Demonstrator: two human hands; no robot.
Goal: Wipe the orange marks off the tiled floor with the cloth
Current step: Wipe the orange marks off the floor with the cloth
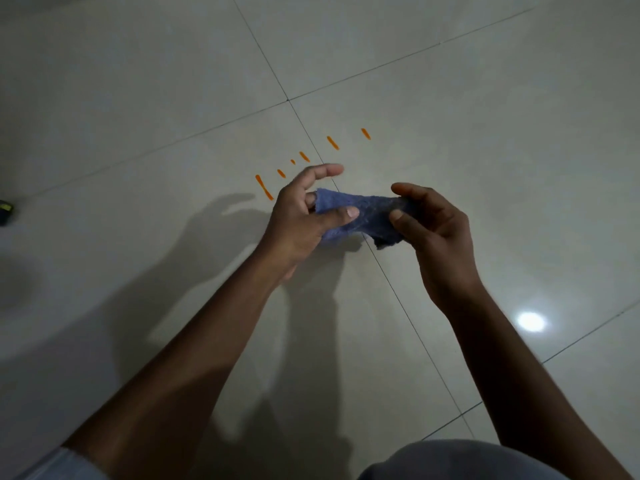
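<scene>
I see my left hand point(301, 211) just left of frame centre, thumb and curled fingers pinching one end of the cloth point(360, 216), with the index finger stretched out straight above it. My right hand point(433, 230), just right of centre, grips the other end between thumb and fingers. The cloth is blue-purple, bunched and stretched between the two hands, its darker ragged edge hanging below my right thumb; it is held up off the floor, not touching it. Beyond my hands, toward the upper middle of the frame, the orange marks point(333, 142) run in a loose row of short strokes from left of my left hand up to the right, crossing a grout line. The tiled floor point(502, 81) is pale and glossy, with a bright light reflection at lower right. A small dark object point(5, 211) sits at the left edge; I cannot tell what it is.
</scene>
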